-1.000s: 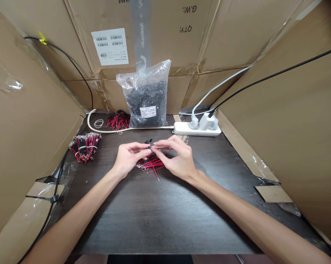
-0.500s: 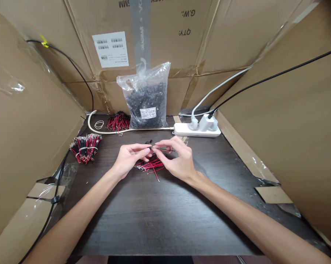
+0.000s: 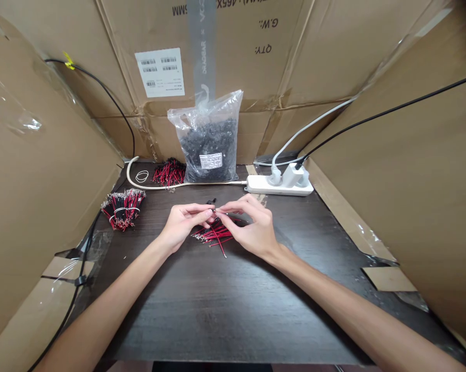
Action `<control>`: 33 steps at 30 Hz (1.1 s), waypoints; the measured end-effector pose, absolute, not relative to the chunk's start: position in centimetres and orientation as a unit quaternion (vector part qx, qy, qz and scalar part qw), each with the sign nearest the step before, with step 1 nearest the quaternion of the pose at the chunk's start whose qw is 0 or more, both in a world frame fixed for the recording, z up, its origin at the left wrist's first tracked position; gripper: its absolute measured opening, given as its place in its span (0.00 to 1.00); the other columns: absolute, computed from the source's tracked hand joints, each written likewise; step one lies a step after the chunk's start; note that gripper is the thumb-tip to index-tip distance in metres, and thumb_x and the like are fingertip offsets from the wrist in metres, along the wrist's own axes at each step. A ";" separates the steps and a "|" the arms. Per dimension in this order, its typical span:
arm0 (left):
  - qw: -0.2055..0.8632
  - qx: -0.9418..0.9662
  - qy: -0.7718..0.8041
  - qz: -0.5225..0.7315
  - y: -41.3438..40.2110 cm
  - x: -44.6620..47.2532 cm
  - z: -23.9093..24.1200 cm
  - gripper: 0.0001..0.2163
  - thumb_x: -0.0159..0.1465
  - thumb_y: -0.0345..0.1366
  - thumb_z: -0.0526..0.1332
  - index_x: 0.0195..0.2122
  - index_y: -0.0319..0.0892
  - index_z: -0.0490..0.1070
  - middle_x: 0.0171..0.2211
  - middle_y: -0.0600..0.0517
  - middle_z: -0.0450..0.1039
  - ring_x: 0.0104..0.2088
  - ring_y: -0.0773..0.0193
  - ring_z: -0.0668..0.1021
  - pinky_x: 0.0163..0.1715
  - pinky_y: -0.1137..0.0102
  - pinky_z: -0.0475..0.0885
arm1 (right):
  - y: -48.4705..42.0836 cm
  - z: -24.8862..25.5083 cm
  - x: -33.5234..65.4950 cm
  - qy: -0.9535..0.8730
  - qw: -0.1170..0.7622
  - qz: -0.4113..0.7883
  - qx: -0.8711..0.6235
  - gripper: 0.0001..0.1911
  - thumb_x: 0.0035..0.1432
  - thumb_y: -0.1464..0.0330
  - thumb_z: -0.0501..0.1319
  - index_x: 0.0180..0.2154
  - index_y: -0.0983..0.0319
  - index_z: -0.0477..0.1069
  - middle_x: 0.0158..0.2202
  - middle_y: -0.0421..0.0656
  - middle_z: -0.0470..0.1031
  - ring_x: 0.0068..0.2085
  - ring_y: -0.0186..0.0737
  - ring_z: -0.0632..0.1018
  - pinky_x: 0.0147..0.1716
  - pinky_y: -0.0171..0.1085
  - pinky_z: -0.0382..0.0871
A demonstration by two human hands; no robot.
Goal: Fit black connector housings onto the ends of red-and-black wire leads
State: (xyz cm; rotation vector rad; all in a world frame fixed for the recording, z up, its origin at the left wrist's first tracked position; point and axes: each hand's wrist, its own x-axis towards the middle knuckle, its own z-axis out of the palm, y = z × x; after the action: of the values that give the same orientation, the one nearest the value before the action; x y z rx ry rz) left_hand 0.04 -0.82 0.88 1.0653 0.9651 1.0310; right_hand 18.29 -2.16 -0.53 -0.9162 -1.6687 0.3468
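Observation:
Over the middle of the table, my left hand [image 3: 188,223] is closed, pinching a small black plastic part [image 3: 213,210] between thumb and forefinger. My right hand [image 3: 254,223] meets it from the other side, thumb and fingertips closed on a thin wire, mostly hidden by the fingers. Below both hands lies a loose pile of short red and black wires [image 3: 217,233] with bare metal ends. Just behind the fingertips sit a few small black parts [image 3: 211,201].
A banded wire bundle [image 3: 123,209] lies at left. Behind are another heap of red-black wires [image 3: 169,172], a clear bag [image 3: 210,139] of black parts, and a white power strip [image 3: 279,185] with plugs and cables. Cardboard walls [image 3: 391,155] enclose the table [image 3: 225,305].
The view has shifted slightly. Both hands stay fingertip to fingertip; the dark wire that stuck out past my right fingers now shows less.

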 end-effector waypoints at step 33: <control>0.576 0.461 0.472 0.483 -1.3 1.1 1.0 0.15 0.46 0.37 0.75 0.31 0.34 0.76 0.25 0.46 0.79 0.27 0.63 0.80 0.28 0.72 0.76 | -1.8 -1.3 17.8 -0.733 0.538 0.227 -0.350 0.15 0.60 0.75 0.61 0.49 0.60 0.72 0.39 0.44 0.80 0.36 0.38 0.80 0.40 0.42 0.78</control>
State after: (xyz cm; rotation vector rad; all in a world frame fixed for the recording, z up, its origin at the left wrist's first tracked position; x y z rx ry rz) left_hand 1.08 -1.31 0.99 1.0796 1.1053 1.1312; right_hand 17.85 -1.82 -1.28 -0.8340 -1.7432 0.5393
